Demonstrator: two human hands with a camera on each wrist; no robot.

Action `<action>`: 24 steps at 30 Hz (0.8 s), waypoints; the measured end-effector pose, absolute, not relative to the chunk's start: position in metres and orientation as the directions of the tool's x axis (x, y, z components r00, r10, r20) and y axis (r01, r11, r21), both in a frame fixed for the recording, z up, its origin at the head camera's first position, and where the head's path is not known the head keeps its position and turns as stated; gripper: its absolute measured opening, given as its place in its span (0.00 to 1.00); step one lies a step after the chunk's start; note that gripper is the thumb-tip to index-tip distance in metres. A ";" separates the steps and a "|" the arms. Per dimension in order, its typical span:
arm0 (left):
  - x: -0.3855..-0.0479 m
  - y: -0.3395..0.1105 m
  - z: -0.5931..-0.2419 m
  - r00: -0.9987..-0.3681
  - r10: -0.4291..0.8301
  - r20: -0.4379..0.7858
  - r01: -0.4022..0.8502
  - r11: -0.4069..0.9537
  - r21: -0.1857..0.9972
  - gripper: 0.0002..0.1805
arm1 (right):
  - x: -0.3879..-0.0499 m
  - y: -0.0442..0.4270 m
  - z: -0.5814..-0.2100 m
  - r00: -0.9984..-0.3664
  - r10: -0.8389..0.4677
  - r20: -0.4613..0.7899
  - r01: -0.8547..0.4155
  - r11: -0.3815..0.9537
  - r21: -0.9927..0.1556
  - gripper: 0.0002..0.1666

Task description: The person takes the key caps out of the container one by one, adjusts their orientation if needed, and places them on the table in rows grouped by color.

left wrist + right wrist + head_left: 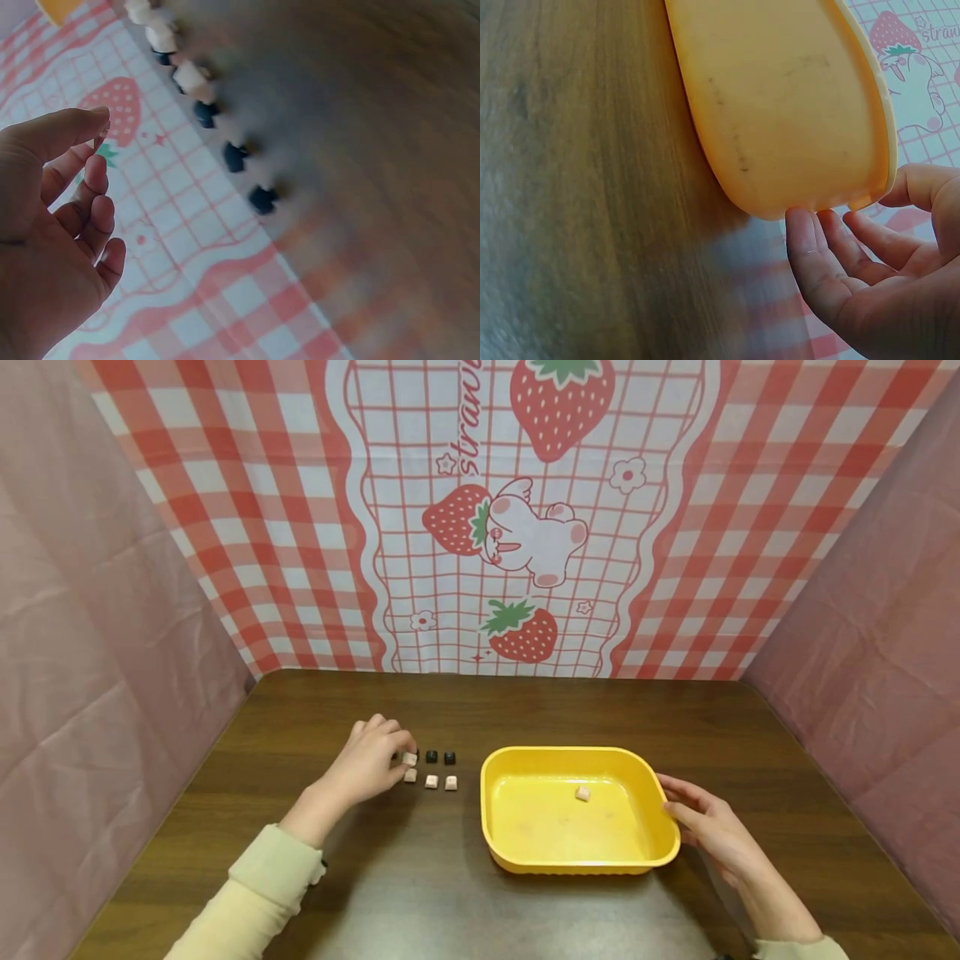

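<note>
My left hand (pixel 367 762) pinches a small beige keycap (pixel 409 759) between thumb and forefinger, just over the table's left part. In the left wrist view only a sliver of that keycap (pixel 100 139) shows at the fingertips. Right under and beside the hand, more beige keycaps (pixel 432 782) lie in a row, with black keycaps (pixel 450 758) in a row behind them. My right hand (pixel 712 827) grips the right end of a yellow plastic basin (pixel 495 852), thumb at the rim and fingers against the outer wall. One beige keycap (pixel 582 793) lies inside the basin.
The dark wood table (pixel 405 910) carries everything. A red-and-white checked cloth with strawberries (pixel 525 635) hangs at its back edge. Pink curtains (pixel 127 610) stand on both sides.
</note>
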State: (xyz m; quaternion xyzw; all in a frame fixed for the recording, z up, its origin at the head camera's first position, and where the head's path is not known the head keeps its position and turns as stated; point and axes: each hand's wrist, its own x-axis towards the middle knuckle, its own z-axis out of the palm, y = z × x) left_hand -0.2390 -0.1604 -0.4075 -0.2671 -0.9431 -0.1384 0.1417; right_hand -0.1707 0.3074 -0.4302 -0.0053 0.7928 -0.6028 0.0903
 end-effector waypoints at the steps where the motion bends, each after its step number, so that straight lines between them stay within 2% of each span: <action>1: -0.239 -0.163 -0.409 -0.824 0.457 0.334 0.534 0.824 0.189 0.07 | -0.171 0.307 -0.430 -0.983 -0.118 -0.138 0.101 0.272 -0.957 0.35; 7: -0.241 -0.179 -0.420 -0.863 0.422 0.279 0.483 0.851 0.206 0.08 | -0.172 0.306 -0.431 -0.984 -0.118 -0.134 0.098 0.272 -0.957 0.35; 24: -0.248 -0.188 -0.438 -0.891 0.413 0.191 0.450 0.859 0.242 0.08 | -0.170 0.310 -0.432 -0.988 -0.096 -0.118 0.086 0.290 -0.953 0.34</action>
